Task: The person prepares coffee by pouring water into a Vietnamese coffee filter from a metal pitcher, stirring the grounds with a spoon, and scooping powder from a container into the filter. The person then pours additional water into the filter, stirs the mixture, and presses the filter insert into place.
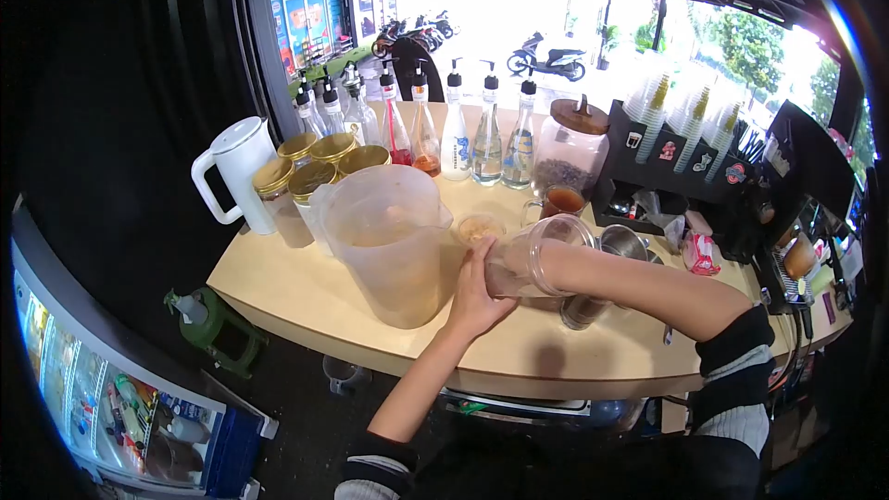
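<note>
A clear wide-mouthed jar [521, 264] lies tilted over the wooden counter, its open mouth facing right. My left hand [479, 294] wraps round the jar's base end. My right forearm reaches in through the mouth, and my right hand [511, 266] is inside, blurred by the jar wall, so its fingers cannot be made out. Left of the jar stands a large frosted plastic pitcher [394, 250]. Just behind the jar is a small container with pale contents [480, 227]. A glass mug of brown liquid [562, 202] stands behind the jar too.
Pump bottles [455, 143] line the counter's back edge. Gold-lidded jars [296, 187] and a white jug [243, 171] stand left. Metal cups [622, 243] are near my right forearm. A lidded glass jar [567, 153] and a black cup rack [662, 157] stand behind.
</note>
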The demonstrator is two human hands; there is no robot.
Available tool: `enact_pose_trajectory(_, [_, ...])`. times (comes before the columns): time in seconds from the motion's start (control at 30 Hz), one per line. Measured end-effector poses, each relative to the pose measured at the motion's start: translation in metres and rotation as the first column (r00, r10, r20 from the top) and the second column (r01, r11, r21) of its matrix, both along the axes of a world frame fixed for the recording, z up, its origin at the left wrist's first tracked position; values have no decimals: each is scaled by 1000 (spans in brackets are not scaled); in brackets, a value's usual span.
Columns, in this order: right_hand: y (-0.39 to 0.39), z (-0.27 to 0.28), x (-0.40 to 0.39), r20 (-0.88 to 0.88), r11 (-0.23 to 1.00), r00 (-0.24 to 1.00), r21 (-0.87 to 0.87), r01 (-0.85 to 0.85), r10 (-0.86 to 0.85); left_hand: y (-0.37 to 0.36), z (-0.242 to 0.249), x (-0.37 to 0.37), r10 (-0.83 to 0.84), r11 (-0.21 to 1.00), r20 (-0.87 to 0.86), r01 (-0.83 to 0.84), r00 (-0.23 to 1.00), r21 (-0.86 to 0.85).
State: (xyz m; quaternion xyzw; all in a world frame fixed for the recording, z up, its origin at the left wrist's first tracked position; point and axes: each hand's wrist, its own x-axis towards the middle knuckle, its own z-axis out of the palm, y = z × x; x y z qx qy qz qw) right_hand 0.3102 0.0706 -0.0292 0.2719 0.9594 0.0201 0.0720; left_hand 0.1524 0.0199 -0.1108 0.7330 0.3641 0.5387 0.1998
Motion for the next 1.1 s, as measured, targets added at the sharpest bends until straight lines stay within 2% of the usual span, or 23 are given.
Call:
enact_pose_trajectory(0.07, [0,3,-2,355,982,916,41,183,-186,0,-1,-1,-6,1000,0,6,1000,-25])
enact_pose_trajectory(0.1, [-8,15,-4,358,982,915,34,186,-185,-1,0,0,-13,999,-1,13,1000,-43])
enact_pose_trajectory(0.17, [-29,43,-9,142,977,970,110,183,-198,-1,1,-1,-23,999,-8,22,1000,-49])
enact_pose_trajectory(0.3, [-18,23,4,112,982,975,36,188,-190,0,1,-1,-49,998,-5,49,999,-44])
enact_pose_trajectory(0.37, [-10,6,14,48,989,997,133,59,-66,-1,1,-1,-42,998,-10,42,999,-47])
enact_pose_trajectory(0.47, [-27,24,5,-47,987,990,87,137,-134,-1,2,-1,-34,999,-15,33,999,-36])
enact_pose_trajectory(0.57, [-28,29,2,31,989,991,75,128,-130,-2,2,-1,-38,999,-4,38,999,-29])
enact_pose_trajectory(0.7, [-26,26,4,39,988,988,12,152,-152,-3,2,-1,-38,999,9,38,999,-33])
enact_pose_trajectory(0.8, [-30,29,7,-24,989,990,-42,139,-140,-3,2,-1,-22,1000,-5,22,1000,-13])
enact_pose_trajectory(0.9, [-41,43,5,-58,975,974,-42,217,-219,-4,4,-1,-30,998,13,31,999,-52])
enact_pose_trajectory(0.97, [-47,55,1,50,965,967,-71,251,-248,-2,0,0,-19,1000,11,19,1000,-24])
enact_pose_trajectory(1.1, [-39,45,7,34,969,974,-104,225,-223,-3,2,-1,-32,999,9,32,999,-10])
